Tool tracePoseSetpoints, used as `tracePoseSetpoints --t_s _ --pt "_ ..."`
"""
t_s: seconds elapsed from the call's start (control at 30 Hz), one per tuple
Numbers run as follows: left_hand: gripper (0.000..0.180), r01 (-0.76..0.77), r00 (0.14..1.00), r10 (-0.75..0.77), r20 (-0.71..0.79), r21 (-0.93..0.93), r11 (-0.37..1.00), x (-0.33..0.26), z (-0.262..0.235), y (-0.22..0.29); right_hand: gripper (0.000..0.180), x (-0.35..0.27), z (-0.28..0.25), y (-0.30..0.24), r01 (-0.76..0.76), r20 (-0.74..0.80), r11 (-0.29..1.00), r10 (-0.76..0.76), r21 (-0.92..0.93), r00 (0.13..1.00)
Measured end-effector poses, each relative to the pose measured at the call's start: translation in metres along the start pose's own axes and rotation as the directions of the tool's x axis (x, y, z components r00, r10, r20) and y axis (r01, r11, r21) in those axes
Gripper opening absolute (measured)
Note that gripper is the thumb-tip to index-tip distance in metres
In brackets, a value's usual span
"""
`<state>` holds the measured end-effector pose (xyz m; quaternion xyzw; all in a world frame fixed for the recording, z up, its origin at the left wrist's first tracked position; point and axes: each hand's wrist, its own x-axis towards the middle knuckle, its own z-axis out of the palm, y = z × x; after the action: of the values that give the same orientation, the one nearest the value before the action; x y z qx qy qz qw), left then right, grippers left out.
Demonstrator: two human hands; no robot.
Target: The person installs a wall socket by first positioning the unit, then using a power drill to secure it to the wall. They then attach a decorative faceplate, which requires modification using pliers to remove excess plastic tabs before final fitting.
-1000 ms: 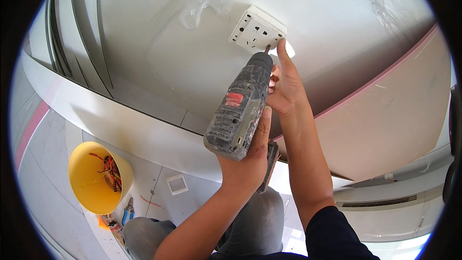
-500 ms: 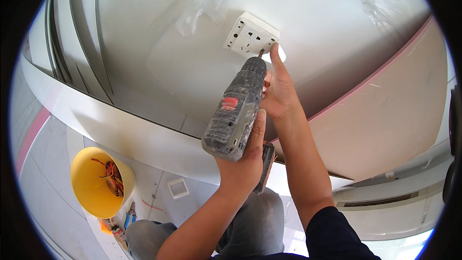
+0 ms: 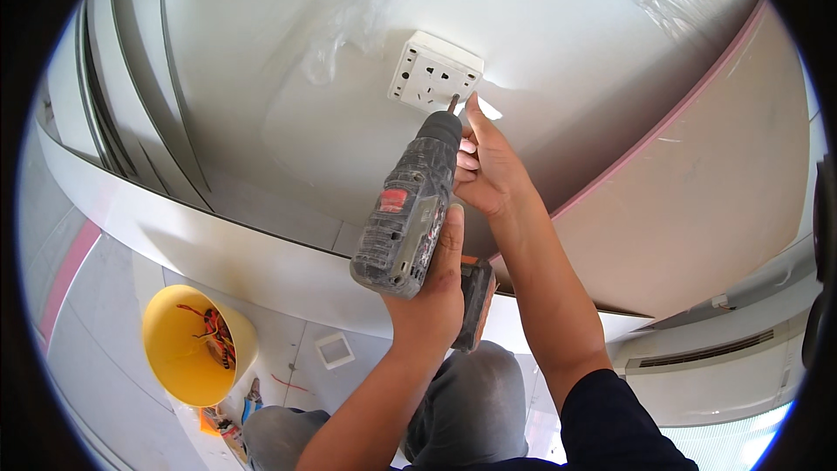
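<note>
The drill is gripped by the left hand, closed round its handle, with the thumb laid along the near side; the battery is seen below, just right of the wrist. The right hand is held beside the chuck, its thumb raised and its fingers loosely curled, partly hidden by the drill; whether anything is pinched there, or the socket is touched by the thumb tip, cannot be told.

The bit is pointed at the lower right corner of the socket, a white box set on a pale surface above the hands. Loose clear film is spread over that surface higher up. White panels are stood at the left, and a large beige panel with a pink edge is placed at the right.

Below, on the floor, a yellow bucket is seen tilted in view, with red, yellow and dark wires gathered against its inner right side; its outer wall is paler. Tools, partly hidden by a knee, are laid just below it. A white square frame is laid between bucket and left hand.
</note>
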<state>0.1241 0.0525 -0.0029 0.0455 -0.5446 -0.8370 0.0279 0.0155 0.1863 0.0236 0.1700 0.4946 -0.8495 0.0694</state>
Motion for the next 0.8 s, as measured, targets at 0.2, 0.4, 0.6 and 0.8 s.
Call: tracePoseSetpoints --t_s 0.2,0.4,0.6,0.8 --pt "0.014 -0.018 1.000 0.018 0.011 0.005 1.000 0.004 -0.003 0.002 0.056 -0.001 0.008 0.001 0.027 -0.056 1.000 -0.026 0.003 0.998" --pt "0.013 0.017 1.000 -0.017 0.002 -0.030 0.999 0.008 -0.013 0.007 0.053 0.001 0.007 0.006 -0.008 -0.021 0.998 0.009 0.058 1.000" --pt "0.015 0.111 0.993 -0.115 -0.028 -0.122 0.986 0.001 -0.038 0.029 0.067 0.000 -0.010 0.018 0.024 0.050 1.000 -0.024 0.004 0.998" --pt "0.013 0.085 0.992 -0.101 -0.071 -0.206 0.975 0.013 -0.055 0.040 0.081 0.004 0.006 0.020 0.010 0.155 0.994 -0.028 0.112 0.988"
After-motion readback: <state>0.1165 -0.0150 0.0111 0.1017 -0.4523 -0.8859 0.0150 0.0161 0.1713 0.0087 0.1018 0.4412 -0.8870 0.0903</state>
